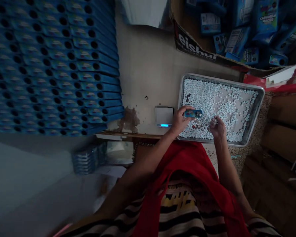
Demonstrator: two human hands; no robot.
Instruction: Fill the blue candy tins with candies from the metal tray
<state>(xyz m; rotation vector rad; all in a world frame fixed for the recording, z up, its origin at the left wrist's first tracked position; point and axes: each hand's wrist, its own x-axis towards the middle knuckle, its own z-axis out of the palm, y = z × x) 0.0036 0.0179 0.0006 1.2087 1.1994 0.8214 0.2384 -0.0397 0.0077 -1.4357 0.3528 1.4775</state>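
Observation:
My left hand (pixel 180 120) grips a small blue candy box (pixel 190 113) marked "Caramelo Macizo", with its round opening toward my right hand. Pale candies show at that opening. Over the metal tray (pixel 254 113), my right hand (pixel 217 127) has its fingers curled around several small pale candies. Loose candies (pixel 202 90) of the same kind cover much of the tray's bottom. A small scale (pixel 164 116) with a lit blue display sits just left of my left hand.
Stacked blue boxes (pixel 84 65) with round holes fill the left of the table (pixel 143 65). A cardboard carton (pixel 194 49) of blue boxes stands at the back right. A white bag or container (pixel 145 13) is at the back. Brown cartons (pixel 283 138) stand at right.

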